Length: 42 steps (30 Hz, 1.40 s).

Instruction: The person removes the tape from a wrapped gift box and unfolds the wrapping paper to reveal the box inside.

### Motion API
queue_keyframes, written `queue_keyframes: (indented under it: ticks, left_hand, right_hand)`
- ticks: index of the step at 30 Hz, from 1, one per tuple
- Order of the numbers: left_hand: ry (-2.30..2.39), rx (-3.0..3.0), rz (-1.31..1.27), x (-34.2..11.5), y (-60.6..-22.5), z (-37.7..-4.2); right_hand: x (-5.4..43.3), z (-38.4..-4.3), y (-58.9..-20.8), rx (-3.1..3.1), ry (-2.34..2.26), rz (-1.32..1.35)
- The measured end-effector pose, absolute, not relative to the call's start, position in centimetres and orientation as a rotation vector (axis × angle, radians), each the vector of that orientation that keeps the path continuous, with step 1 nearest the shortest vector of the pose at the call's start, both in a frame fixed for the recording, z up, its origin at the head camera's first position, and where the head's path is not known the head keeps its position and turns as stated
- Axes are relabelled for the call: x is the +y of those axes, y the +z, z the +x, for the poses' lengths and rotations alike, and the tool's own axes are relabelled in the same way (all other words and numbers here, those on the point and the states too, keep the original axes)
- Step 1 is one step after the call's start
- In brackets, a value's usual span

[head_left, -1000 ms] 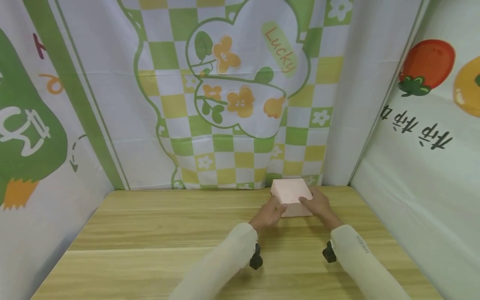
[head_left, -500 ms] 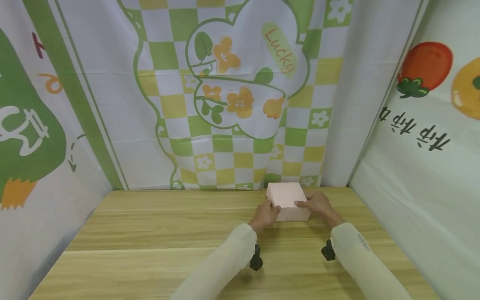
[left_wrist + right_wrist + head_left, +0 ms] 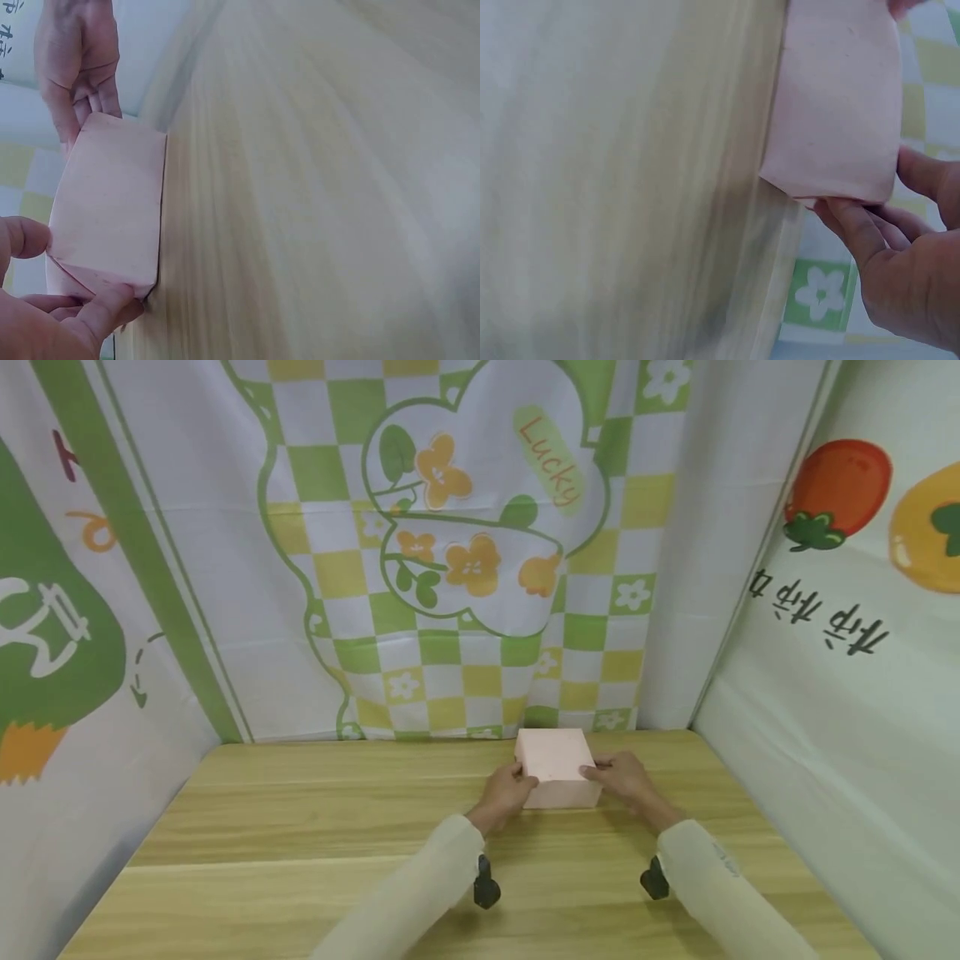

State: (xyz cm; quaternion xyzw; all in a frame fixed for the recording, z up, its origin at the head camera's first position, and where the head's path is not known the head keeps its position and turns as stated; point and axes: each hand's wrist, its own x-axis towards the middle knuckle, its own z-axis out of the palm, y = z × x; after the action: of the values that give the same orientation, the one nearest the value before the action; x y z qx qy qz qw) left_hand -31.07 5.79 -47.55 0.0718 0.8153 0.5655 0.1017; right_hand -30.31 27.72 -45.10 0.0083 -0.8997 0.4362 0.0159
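Observation:
A pale pink box (image 3: 557,756) with a plain flat top sits at the back of the wooden table, right of the middle. My left hand (image 3: 502,795) grips its left side, thumb at the near top corner. On the opposite side my right hand (image 3: 628,783) holds it, thumb on the top edge. In the left wrist view the left hand's fingers (image 3: 105,307) press the box's end, low by the tabletop. The right wrist view has the right hand's fingers (image 3: 855,225) bent against the end of the box, thumb at its upper edge. The far side is hidden.
The wood-grain table (image 3: 315,827) runs back to a green and yellow checked curtain (image 3: 450,652) just behind the box. White printed cloth walls stand at left and right. Dark wrist mounts (image 3: 486,885) hang under both pale sleeves (image 3: 420,877).
The box has shifted left and a little toward me, both hands keeping hold of it and moving along. The head view has turned slightly to the right.

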Motion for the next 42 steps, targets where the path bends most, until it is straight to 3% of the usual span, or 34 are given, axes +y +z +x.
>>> queue_keyframes:
  ticks: [27, 42]
  left_hand:
    - [1.506, 2.526, 0.314, -3.7, -47.8, -27.0]
    - [1.543, 2.499, 0.275, -8.3, -47.4, -25.8]
  right_hand:
    - [19.2, -27.3, -46.2, -2.718, 1.128, 0.279]
    - [16.1, -25.9, -45.9, -2.746, 1.348, 0.34]
